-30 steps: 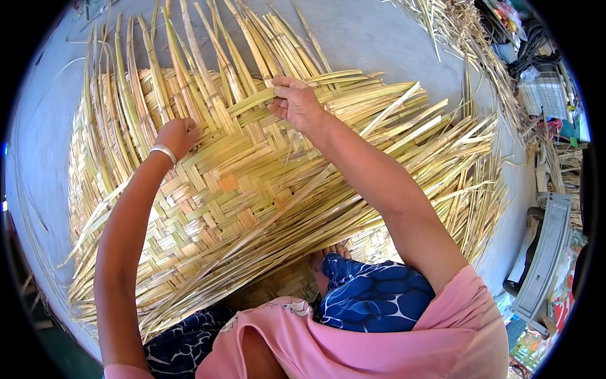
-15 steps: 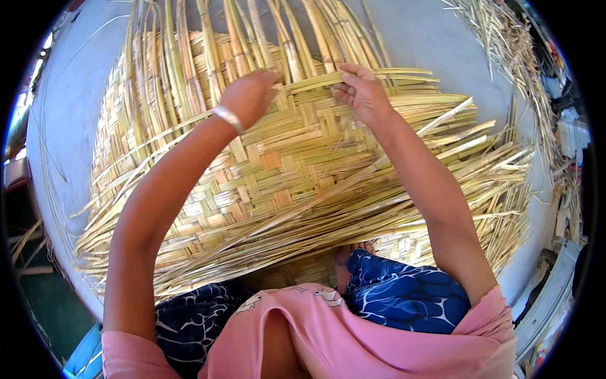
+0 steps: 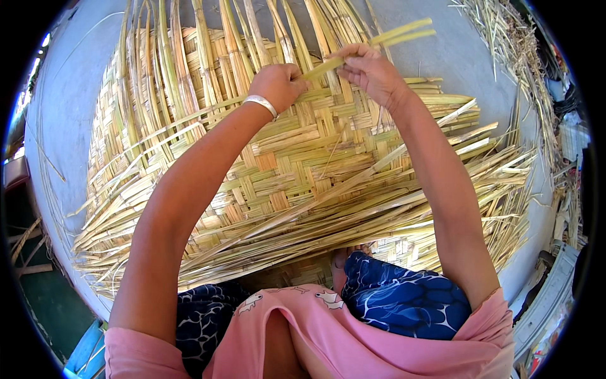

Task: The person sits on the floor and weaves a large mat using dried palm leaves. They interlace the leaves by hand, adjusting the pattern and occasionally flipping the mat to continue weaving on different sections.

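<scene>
A large mat of yellow-green flat reed strips (image 3: 259,165), woven crosswise, spreads over the floor before me. My left hand (image 3: 278,85), with a white bangle on its wrist, is closed around a flat reed strip (image 3: 323,68) above the mat's far part. The same strip runs to my right hand (image 3: 369,72), which pinches it between thumb and fingers. Beyond that hand its free end splits into two pale green tails pointing up and right. Long unwoven reed strips (image 3: 202,44) stick out from the mat's far edge, past both hands.
A thick bundle of loose reed strips (image 3: 303,230) lies across the mat's near side, by my knees and bare foot. Grey floor (image 3: 435,41) surrounds the mat. Reed scraps (image 3: 499,38) are heaped at the far right, and a blue object (image 3: 85,354) stands at lower left.
The strip has been lifted off the weave and now slants up between my hands. My left hand has moved right and closed on it; my right hand has risen slightly.
</scene>
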The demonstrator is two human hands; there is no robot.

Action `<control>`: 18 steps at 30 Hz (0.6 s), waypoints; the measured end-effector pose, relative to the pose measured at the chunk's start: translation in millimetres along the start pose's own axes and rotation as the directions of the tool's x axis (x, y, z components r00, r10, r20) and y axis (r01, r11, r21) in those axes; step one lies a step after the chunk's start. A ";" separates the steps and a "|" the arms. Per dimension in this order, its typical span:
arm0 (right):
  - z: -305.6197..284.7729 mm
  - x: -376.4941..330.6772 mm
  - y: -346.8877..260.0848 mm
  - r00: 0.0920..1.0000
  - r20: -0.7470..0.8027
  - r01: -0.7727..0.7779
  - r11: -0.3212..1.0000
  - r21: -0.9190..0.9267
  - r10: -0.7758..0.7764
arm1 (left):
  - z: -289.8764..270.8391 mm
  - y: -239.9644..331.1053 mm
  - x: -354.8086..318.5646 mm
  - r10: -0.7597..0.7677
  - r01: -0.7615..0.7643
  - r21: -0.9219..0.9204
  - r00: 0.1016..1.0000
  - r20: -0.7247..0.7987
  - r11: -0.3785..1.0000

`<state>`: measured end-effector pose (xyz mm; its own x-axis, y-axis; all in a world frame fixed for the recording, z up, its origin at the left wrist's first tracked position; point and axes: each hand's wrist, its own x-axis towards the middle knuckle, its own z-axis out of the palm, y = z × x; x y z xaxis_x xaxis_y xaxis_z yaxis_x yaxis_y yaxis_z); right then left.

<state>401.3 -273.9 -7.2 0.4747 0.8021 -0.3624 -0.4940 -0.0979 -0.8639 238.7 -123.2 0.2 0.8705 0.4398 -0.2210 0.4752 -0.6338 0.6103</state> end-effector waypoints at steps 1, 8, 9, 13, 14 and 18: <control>0.2 5.4 -2.3 1.000 0.001 0.018 0.995 -0.094 -0.018 | 3.1 -0.7 -1.4 -0.016 0.016 -0.007 0.998 -0.053 1.000; 10.2 53.7 -0.7 0.998 -0.027 0.013 0.582 -0.813 -0.060 | 22.5 -8.9 -1.4 -0.145 0.113 -0.119 0.941 -0.305 0.986; 10.1 58.6 2.3 0.993 -0.042 0.019 0.514 -0.858 -0.106 | 23.7 -8.5 -1.0 -0.172 0.128 -0.160 0.937 -0.302 0.979; 24.1 55.1 -18.2 0.993 -0.107 -0.115 0.680 -0.724 0.054 | 24.3 -15.2 -2.2 -0.199 0.124 -0.232 0.922 -0.332 0.965; 23.8 54.1 -22.4 0.993 -0.065 -0.112 0.643 -0.758 0.096 | 25.2 -15.9 -2.7 -0.199 0.112 -0.264 0.923 -0.331 0.958; 22.6 47.5 -27.6 0.980 0.033 -0.123 0.727 -0.676 0.196 | 25.7 -18.0 -3.5 -0.230 0.106 -0.383 0.927 -0.295 0.918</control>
<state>421.0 -219.8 7.4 0.3443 0.7864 -0.5129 0.0754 -0.5677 -0.8198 230.4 -129.7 -29.6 0.6602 0.7412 -0.1210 0.4791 -0.2916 0.8279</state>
